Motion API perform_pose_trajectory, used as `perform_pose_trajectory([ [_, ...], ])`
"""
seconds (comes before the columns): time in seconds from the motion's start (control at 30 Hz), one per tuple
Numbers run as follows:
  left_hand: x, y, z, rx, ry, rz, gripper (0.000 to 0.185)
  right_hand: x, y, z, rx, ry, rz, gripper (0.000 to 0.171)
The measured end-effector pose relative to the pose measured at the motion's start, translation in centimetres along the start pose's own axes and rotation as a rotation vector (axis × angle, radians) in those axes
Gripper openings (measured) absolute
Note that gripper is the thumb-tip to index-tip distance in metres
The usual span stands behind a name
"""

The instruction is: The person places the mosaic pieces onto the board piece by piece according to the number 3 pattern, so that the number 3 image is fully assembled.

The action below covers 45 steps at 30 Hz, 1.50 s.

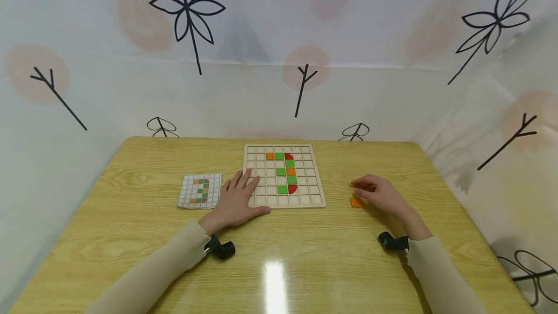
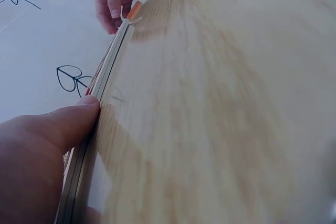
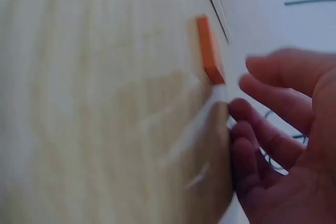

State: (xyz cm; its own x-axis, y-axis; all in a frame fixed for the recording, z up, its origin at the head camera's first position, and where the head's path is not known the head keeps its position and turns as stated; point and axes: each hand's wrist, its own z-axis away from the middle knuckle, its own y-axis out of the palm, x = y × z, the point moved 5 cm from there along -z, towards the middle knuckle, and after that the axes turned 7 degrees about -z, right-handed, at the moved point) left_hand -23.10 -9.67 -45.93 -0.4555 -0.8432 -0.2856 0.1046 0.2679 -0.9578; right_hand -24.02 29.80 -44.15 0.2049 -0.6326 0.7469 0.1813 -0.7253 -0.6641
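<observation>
My left hand [image 1: 235,205] rests with spread fingers over the front left corner of a wooden grid board [image 1: 310,200]. In the left wrist view its thumb [image 2: 68,121] lies along the board's edge. Several green tiles [image 1: 289,164], two red rounded tiles [image 1: 292,189] and two orange tiles [image 1: 270,156] sit in the board's cells. Right of the board, a loose orange square tile [image 1: 355,202] lies on the table. My right hand [image 1: 383,195] hovers just beside that tile with loosely bent fingers, and the right wrist view shows a gap between fingers and tile.
A paper card [image 1: 186,190] printed with a coloured grid pattern lies left of the board, close to my left hand. All of this is on a wooden table [image 1: 131,183]. White cloth [image 1: 244,96] with plant drawings hangs behind the table and at its sides.
</observation>
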Motion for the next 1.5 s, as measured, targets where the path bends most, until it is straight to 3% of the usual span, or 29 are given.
perform_pose_trajectory([
  [0.23,0.04,0.07,-0.13,-0.024,0.008,-0.002,0.096,-0.25,-0.50,0.53,0.086,0.067,-0.093,0.040],
  [0.67,0.02,-0.12,-0.11,-0.006,-0.007,-0.003,0.096,-0.34,0.20,0.43,0.208,-0.022,-0.196,0.046],
  [1.17,-0.03,0.00,-0.02,-0.017,-0.014,0.009,0.096,-0.72,-0.08,0.24,0.255,-0.060,-0.165,0.052],
  [1.5,0.05,0.10,-0.06,-0.028,-0.009,0.019,0.096,-0.65,0.16,0.19,0.258,-0.029,-0.168,0.050],
])
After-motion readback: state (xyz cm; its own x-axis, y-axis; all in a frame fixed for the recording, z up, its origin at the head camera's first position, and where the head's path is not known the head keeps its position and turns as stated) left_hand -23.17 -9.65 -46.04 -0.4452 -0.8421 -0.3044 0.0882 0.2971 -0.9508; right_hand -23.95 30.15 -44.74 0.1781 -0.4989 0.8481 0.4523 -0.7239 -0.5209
